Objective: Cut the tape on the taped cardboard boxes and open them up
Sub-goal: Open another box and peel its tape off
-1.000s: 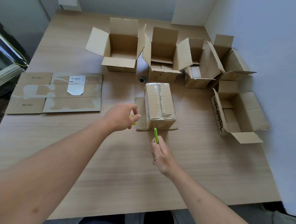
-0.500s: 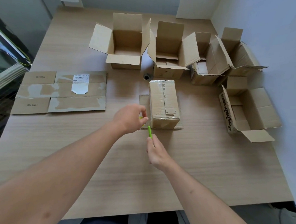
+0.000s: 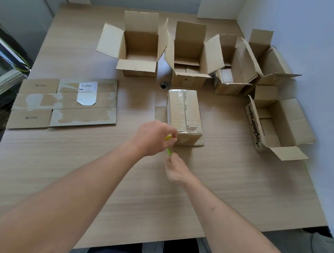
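Legible markings: three pieces of cardboard carry print, most of it only partly readable.

The flattened brown cardboard sheet (image 3: 64, 104) at the table's left shows "1KG1" plus one unreadable character on its upper-left flap and the same again on its lower-left flap, both upside down to the camera. A white shipping label (image 3: 87, 93) stuck on that sheet carries a number line starting "189-139-111-010", with a barcode and smaller lines under it too blurred to read. The open brown cardboard box (image 3: 279, 126) at the right has bold black lettering running along its near side wall, roughly "dasimir", uncertain. The remaining boxes show no readable print.
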{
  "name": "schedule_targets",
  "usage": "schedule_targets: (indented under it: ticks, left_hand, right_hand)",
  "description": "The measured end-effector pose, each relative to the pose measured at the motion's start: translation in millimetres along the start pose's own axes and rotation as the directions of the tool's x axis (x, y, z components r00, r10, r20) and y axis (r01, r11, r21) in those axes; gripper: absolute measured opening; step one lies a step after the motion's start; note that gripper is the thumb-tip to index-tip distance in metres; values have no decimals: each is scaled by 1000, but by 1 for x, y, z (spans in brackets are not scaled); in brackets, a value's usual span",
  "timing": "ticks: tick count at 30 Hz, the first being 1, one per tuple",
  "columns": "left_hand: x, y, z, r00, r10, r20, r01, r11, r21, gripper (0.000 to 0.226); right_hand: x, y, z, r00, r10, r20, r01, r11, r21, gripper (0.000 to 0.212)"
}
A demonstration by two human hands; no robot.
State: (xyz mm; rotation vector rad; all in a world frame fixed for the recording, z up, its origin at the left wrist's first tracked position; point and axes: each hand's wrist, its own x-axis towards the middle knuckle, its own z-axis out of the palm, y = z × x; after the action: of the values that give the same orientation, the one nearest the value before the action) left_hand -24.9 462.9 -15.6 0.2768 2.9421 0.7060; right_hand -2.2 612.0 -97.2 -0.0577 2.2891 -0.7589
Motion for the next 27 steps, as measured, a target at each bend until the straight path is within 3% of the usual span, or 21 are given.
schedule_targets:
  ticks: [4,8,15,18,21,23,25,27]
  left_hand:
    - [-1,-23,-9,993,-114,-34,107,982,-155,9]
    - [-6,-45,-18,980,-196,22,195,949,-247,13]
    - [-18,-61,-13,952,-304,37,299,901,-313,13]
    - [-20,-62,-8,945,-324,47,321,888,-329,13]
    - [-21,-63,-5,939,-340,47,334,874,-353,14]
    - [-21,-64,-4,936,-348,51,341,863,-373,14]
    - [-22,-64,-4,934,-352,56,345,856,-384,13]
    - [-23,-64,-5,934,-352,60,347,854,-388,13]
  right_hand:
    - [-1,8,2,1000,-20,-11,16,966,-260,42]
    - [-9,19,10,988,-152,6,132,834,-536,45]
    - [-10,21,19,941,-338,-29,231,700,-675,28]
    - [-9,16,12,921,-386,-54,255,700,-667,23]
    - [-8,6,1,832,-516,-205,342,767,-543,18]
    - [-5,-6,-8,709,-585,-395,374,786,-492,16]
    - [0,-23,-21,597,-598,-534,370,797,-478,14]
    - [4,-39,-33,559,-571,-602,336,819,-465,16]
